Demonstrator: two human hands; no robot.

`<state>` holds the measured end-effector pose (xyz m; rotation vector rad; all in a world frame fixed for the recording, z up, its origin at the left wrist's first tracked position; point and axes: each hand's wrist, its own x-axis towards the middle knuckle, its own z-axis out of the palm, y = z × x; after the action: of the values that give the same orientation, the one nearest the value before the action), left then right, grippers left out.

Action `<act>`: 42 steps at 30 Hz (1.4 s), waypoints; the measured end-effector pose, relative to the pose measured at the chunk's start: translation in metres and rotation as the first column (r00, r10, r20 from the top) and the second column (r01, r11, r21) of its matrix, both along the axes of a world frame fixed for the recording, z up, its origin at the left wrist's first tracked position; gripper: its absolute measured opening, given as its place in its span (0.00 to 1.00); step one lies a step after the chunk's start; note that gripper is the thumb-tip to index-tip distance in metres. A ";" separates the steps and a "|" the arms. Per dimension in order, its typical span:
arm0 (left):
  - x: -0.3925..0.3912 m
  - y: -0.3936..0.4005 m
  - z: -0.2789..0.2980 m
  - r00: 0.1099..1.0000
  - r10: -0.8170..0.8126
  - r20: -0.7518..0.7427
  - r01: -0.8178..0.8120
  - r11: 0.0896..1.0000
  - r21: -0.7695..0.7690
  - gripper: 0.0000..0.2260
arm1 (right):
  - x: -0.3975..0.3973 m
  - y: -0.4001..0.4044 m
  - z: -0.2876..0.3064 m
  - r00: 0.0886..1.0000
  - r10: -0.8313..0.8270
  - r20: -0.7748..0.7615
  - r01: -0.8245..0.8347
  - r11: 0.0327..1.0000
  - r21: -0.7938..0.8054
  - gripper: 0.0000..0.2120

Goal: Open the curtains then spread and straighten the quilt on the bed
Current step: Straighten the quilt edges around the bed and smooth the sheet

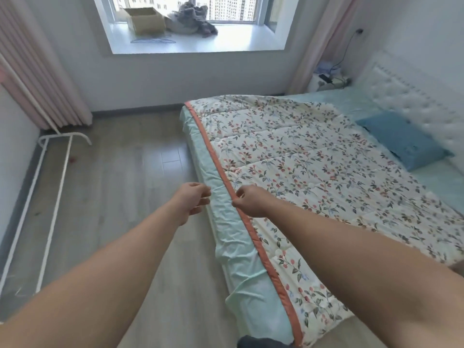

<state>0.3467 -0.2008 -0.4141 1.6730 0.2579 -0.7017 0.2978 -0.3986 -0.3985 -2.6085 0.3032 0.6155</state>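
A floral quilt (313, 159) with an orange-red border lies spread flat over the bed (226, 222), whose mint sheet shows along the foot edge. My right hand (247, 200) pinches the orange border at the quilt's foot edge. Just to its left, my left hand (194, 198) hovers over the bed's edge with fingers loosely curled and apart, holding nothing. The pink curtains (42, 79) are drawn aside to the left, and another pink curtain (324, 43) hangs at the right of the window (190, 23).
A blue pillow (404, 139) lies by the white tufted headboard (414, 96). A white rail stand (50, 184) lies on the wooden floor at left. A cardboard box (145, 20) and a bundle of clothes sit on the windowsill. A nightstand (329, 80) with cables stands at the far corner.
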 end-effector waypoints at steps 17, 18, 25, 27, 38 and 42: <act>0.249 -0.045 0.038 0.994 -0.090 0.063 0.090 0.996 0.007 0.03 | 0.210 -0.038 0.032 0.979 -0.175 0.109 0.170 0.984 0.059 0.23; 0.261 -0.048 0.038 0.994 -0.090 0.058 0.090 0.996 0.009 0.03 | 0.223 -0.041 0.032 0.979 -0.178 0.103 0.171 0.983 0.065 0.23; 0.376 -0.079 0.044 0.992 -0.115 0.050 0.114 0.993 0.023 0.04 | 0.339 -0.071 0.043 0.970 -0.227 0.090 0.218 0.971 0.100 0.25; 0.405 -0.084 0.044 0.991 -0.121 0.054 0.120 0.993 0.017 0.05 | 0.364 -0.075 0.045 0.967 -0.240 0.087 0.231 0.968 0.101 0.25; 0.632 -0.050 0.024 0.975 -0.220 0.021 0.220 0.975 -0.006 0.06 | 0.563 -0.027 0.031 0.919 -0.389 0.056 0.384 0.919 0.088 0.22; 0.718 -0.028 0.027 0.960 -0.278 0.020 0.278 0.961 -0.009 0.06 | 0.633 -0.005 0.033 0.890 -0.454 0.049 0.450 0.890 0.077 0.23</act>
<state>1.0651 -0.2289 -0.3874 1.7210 0.0029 -0.8938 0.9310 -0.4036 -0.3652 -2.3661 0.8277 0.3656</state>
